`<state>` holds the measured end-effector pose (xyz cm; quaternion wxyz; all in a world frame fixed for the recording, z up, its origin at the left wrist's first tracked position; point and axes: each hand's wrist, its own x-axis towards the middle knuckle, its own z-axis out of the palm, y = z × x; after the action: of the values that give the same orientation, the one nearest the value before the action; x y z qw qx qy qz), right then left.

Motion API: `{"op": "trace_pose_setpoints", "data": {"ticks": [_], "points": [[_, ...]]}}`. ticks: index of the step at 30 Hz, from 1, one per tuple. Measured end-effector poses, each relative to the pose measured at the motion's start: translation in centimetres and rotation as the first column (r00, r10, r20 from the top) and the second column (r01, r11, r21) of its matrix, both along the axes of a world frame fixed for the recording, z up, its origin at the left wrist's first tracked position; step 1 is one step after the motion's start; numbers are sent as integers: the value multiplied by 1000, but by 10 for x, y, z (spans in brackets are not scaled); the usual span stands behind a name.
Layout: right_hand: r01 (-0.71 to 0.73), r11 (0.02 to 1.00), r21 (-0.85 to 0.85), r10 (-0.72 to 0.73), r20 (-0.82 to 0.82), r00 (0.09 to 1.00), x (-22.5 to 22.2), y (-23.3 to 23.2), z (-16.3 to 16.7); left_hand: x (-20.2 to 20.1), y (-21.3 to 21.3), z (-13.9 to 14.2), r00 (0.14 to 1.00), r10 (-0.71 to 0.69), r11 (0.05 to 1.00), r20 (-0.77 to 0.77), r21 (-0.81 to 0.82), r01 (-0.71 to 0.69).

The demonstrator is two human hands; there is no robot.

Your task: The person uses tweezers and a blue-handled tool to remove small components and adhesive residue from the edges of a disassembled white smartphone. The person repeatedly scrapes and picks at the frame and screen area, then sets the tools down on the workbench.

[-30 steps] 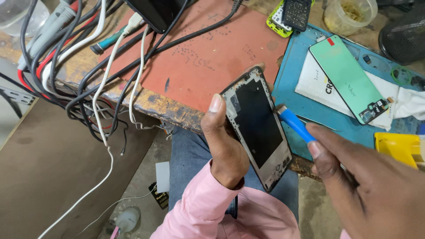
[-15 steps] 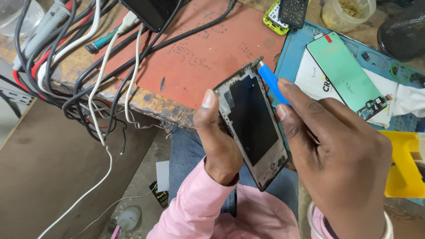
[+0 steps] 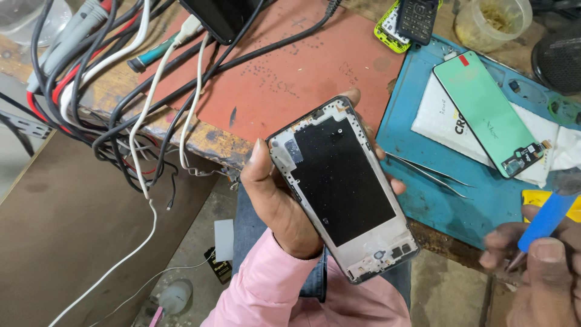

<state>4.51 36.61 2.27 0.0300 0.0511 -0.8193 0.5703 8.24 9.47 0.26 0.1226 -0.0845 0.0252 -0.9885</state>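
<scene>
Much of the right hand (image 3: 538,272) is cut off by the lower right corner of the view; only its thumb and a few fingertips are seen, closed round a blue tool (image 3: 548,221) whose lower end is hidden between them and whose tip is blurred. The back of the phone frame (image 3: 343,189) and the palm behind it cannot be seen; only the fingertips of the left hand (image 3: 281,206) show past the frame's far edge. The left wrist is covered by a pink sleeve (image 3: 272,297) that runs out of the bottom of the view.

The phone frame is held in the left hand, gripped across its width with the thumb laid along the near long edge and the fingers wrapped behind. Its open face, with a black inner panel, is turned up toward the camera. Its long axis runs diagonally: one short end points up and away from the wrist toward the red mat (image 3: 284,72), the other points down and toward the right hand. The frame is held in the air in front of the bench edge, well apart from the right hand.

Beyond the left fingertips, on the blue mat (image 3: 411,157), a pair of tweezers (image 3: 430,175) is laid, and further off a green-backed screen panel (image 3: 484,112) is rested on white paper. A tangle of cables (image 3: 121,97) is hung off the bench on the thumb side.
</scene>
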Motion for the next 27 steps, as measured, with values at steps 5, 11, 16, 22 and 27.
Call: {"op": "trace_pose_setpoints", "data": {"ticks": [5,11,16,22,27], "points": [[72,971,229,-64,-41,997,3,-33,9,3,-2,-2,999,-13,1000,-29,-29,12],[44,646,762,152,-186,971,-23,-82,28,7,-7,-3,1000,-13,1000,11,-21,13],[10,592,806,277,-215,936,-33,-103,31,5,-8,-1,999,-33,998,36,45,32],[76,577,813,397,-360,844,-42,-108,30,4,-6,-4,998,-3,1000,61,10,3],[126,529,839,499,-428,754,-47,-100,27,0,-10,-2,995,16,999,100,-38,-12]]}}
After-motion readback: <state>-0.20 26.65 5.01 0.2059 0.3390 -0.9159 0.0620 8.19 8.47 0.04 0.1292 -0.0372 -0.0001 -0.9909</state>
